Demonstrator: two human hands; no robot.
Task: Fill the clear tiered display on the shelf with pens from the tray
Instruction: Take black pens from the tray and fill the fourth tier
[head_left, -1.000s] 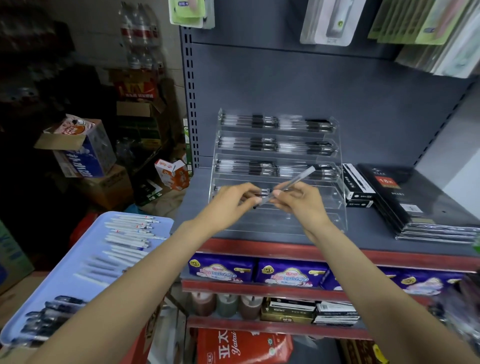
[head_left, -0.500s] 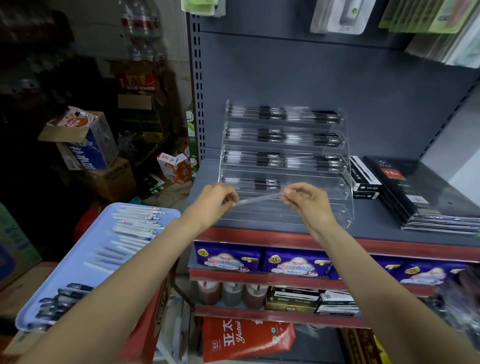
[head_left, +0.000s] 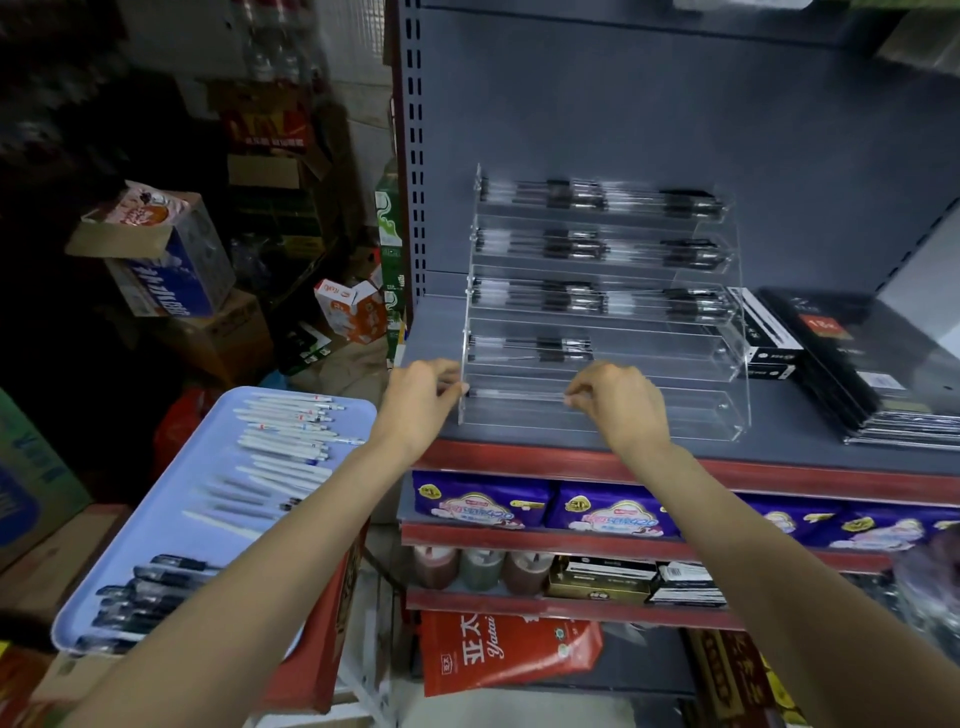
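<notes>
Tray (head_left: 171, 514): nearest, lower left, carrying white pens (head_left: 283, 434) at its far end, dark ones at its near end.
Left hand (head_left: 421, 402): fingers pinch the pen's left end.
Right hand (head_left: 621, 402): fingers pinch its right end.
Pen (head_left: 514, 395): level, at the display's lowest tier.
Display (head_left: 727, 415): near the shelf (head_left: 810, 457) front edge; upper tiers hold dark pens.

The grey shelf (head_left: 779, 457) has a red front edge. The clear tiered display (head_left: 737, 410) stands on it toward its left end, its base just behind the front edge. Just right of the display sit black boxes (head_left: 763, 338), and a stack of flat black packs (head_left: 883, 384) lies toward the right end.
</notes>
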